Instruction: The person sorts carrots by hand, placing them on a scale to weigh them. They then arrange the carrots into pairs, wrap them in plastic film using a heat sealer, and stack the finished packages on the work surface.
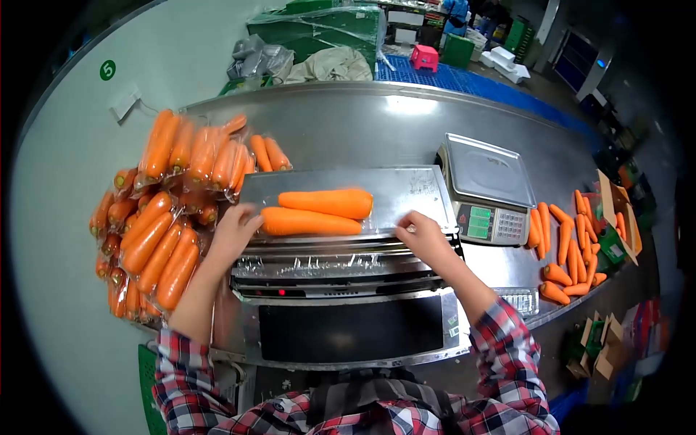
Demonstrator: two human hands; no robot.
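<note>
Two large carrots [325, 201] lie side by side on the metal plate of a film-wrapping machine [337, 290]. Clear film glints around their right ends. At the left ends of the carrots is my left hand [235, 230], slightly blurred, its fingers pinched together; what is between them I cannot make out. My right hand [426, 238] is by the plate's right front edge, apart from the carrots. Its thumb and fingers are closed on a small whitish bit that looks like clear plastic film. Crinkled film shows along the slot in front of the plate.
Bagged carrots [163, 239] are heaped on the left. A digital scale [489, 174] stands right of the plate, with loose carrots [573, 246] and a cardboard box [620, 217] beyond it. The steel table [348, 119] runs behind; a pink stool [424, 58] is farther back.
</note>
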